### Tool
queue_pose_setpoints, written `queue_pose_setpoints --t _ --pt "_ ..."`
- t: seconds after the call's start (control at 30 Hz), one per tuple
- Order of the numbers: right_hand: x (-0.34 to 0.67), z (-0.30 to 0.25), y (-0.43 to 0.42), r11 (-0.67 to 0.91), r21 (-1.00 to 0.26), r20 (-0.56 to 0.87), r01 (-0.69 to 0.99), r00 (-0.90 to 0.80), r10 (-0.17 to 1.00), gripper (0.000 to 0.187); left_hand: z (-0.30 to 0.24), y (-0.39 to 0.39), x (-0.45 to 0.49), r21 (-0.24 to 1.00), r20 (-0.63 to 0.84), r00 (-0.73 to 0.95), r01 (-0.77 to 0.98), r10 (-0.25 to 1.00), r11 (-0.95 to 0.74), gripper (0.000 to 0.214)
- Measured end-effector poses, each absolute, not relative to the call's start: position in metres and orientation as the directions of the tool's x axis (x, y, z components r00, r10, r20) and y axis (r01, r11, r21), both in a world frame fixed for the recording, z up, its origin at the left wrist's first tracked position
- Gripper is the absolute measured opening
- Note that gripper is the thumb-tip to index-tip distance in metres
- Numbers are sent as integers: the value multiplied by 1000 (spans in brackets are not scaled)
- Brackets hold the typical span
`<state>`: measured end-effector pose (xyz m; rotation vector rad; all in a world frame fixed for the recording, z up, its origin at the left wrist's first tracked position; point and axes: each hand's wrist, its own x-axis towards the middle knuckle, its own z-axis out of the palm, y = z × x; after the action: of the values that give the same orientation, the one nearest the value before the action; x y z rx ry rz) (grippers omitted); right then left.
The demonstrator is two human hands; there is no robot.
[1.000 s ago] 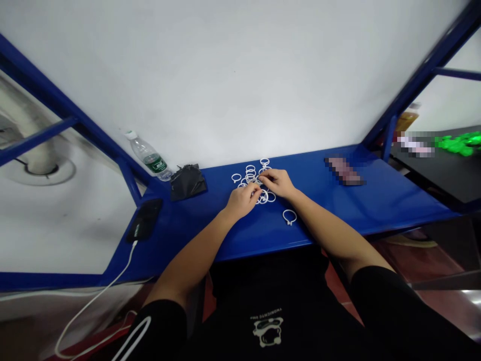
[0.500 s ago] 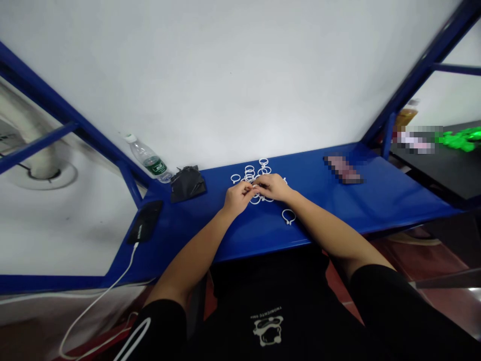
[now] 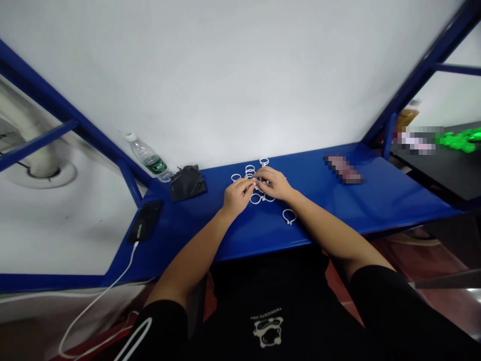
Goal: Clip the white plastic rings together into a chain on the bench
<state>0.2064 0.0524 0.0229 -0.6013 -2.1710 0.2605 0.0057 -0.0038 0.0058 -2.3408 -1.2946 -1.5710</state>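
Note:
My left hand [image 3: 236, 196] is closed in a pinch, its thumb and fingertips on a small white part that looks like the end of a white ring. My right hand [image 3: 277, 184] meets it from the other side, with curled fingers and thumb around the same ring, which is mostly covered. Beneath and around both hands lie several thin white plastic rings, each with a small knobbed end. One white ring [image 3: 289, 216] lies apart, nearer the front edge beside my right forearm. Another ring [image 3: 264, 161] lies behind the hands, and a ring [image 3: 256, 199] sits just below the fingertips.
The blue table [image 3: 240, 235] meets a white wall. On its left are a clear plastic bottle [image 3: 155, 164], a black crumpled packet [image 3: 188, 183] and a black power bank or phone [image 3: 146, 221] with a white cable. A blurred pinkish item [image 3: 343, 169] lies at right.
My right hand has shifted slightly up and its fingers have loosened from the tight pinch. The left fingertips have moved a little, showing more of the small white part. The loose rings look unmoved.

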Motion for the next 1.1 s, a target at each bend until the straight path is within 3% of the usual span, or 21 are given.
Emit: queue_pose_setpoints --t 0.57,0.97,1.1 --pt "207 24 54 911 -337 691 240 -594 412 25 -4 4 -1 482 729 102 625 677 -614 24" --pt "206 26 52 893 -376 607 246 -663 438 26 -6 7 -4 494 705 144 602 694 -627 20" --pt "207 24 54 871 -350 582 345 -649 490 26 2 1 1 448 751 97 651 653 -612 20"
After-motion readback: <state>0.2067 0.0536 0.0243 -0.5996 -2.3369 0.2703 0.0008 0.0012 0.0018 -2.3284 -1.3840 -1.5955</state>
